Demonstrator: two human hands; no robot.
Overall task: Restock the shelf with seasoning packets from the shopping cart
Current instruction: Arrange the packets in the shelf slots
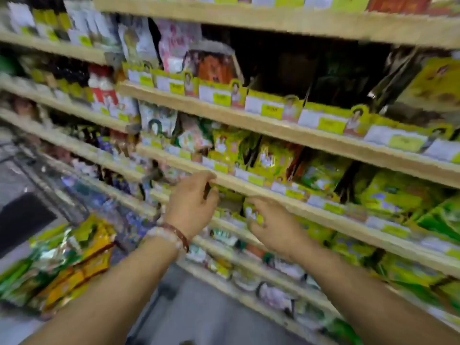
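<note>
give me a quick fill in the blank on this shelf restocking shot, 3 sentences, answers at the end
1. The beaded and red bracelets sit on the ____ wrist.
2. The right hand pinches a small ____ packet at the shelf.
3. The heap of spare packets lies at the lower ____ of the view.

Missing words: left; yellow-green; left
</note>
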